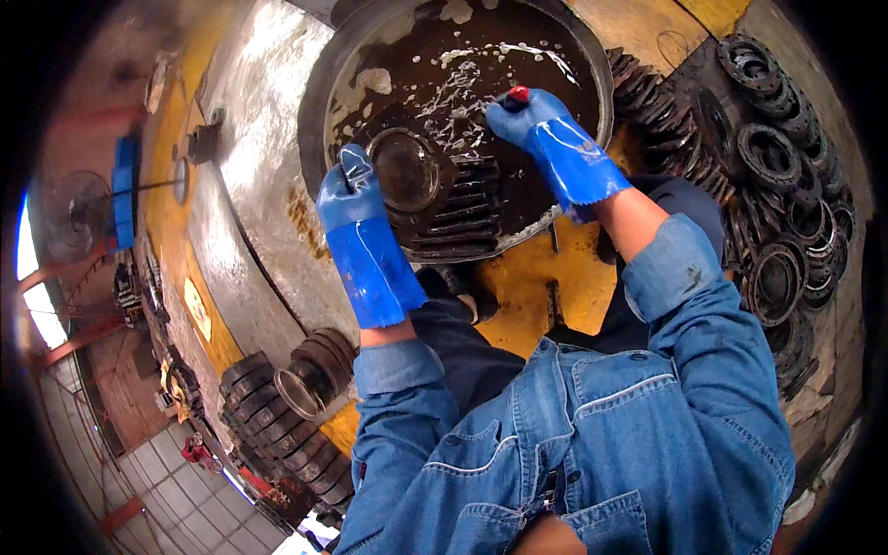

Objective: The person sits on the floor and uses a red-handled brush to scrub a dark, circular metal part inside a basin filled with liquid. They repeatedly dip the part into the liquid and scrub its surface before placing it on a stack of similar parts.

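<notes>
My left hand (pixel 352 185), in a blue rubber glove, is closed at the left edge of a round, dark metal ring (pixel 433 173); its fingertips are partly hidden. The ring is tilted over dark liquid in a wide round metal tub (pixel 315 102). Over the liquid, my right hand (pixel 535 118), gloved the same way, is closed round a handle with a red end (pixel 520 94); the tool's working end is hidden. Beside the ring, a row of dark, wet ring parts (pixel 462 208) leans inside the tub. White splashes and foam show on the liquid.
Many blackened rings (pixel 772 157) lie piled at the right, with stacked thin discs (pixel 661 116) against the tub. Stacks of ribbed round parts (pixel 287 425) and a rusty ring stack (pixel 319 365) stand at lower left. A fan (pixel 79 213) is at far left.
</notes>
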{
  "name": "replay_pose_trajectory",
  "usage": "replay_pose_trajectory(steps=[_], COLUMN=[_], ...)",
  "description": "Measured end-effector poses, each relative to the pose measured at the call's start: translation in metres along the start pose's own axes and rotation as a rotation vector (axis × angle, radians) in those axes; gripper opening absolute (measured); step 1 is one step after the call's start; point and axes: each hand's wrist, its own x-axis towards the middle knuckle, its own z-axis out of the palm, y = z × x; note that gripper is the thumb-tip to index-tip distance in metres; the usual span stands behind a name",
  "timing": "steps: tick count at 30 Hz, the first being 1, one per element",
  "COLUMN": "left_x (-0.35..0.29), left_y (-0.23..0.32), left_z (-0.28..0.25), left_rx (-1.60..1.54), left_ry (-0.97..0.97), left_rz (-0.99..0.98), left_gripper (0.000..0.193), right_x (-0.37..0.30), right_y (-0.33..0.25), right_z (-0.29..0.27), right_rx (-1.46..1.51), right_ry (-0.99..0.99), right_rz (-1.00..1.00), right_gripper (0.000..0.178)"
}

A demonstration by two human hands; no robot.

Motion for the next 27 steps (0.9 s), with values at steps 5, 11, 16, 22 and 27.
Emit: replay_pose_trajectory(steps=[5,11,16,22,27], left_x=[-0.005,-0.005,0.001,0.004,0.005], left_y=[-0.008,0.007,0.013,0.007,0.002], left_z=[-0.010,-0.003,-0.009,-0.013,-0.012], left_rx=[-0.010,-0.008,-0.011,0.016,0.024], left_ry=[0.021,-0.062,-0.049,-0.048,-0.044], left_rz=[0.025,0.014,-0.126,-0.172,-0.148], left_gripper=[0.054,0.052,0.055,0.055,0.054], right_x=[-0.027,-0.038,-0.058,-0.070,-0.075], right_y=[-0.059,-0.071,-0.038,-0.025,-0.048], right_z=[-0.027,-0.024,-0.025,-0.033,-0.033], right_rx=[0.752,1.096,0.950,0.701,0.919], right_ry=[-0.188,-0.175,-0.211,-0.343,-0.374], right_rz=[-0.068,-0.121,-0.132,0.041,-0.155], right_gripper=[0.042,0.037,0.030,0.034,0.041])
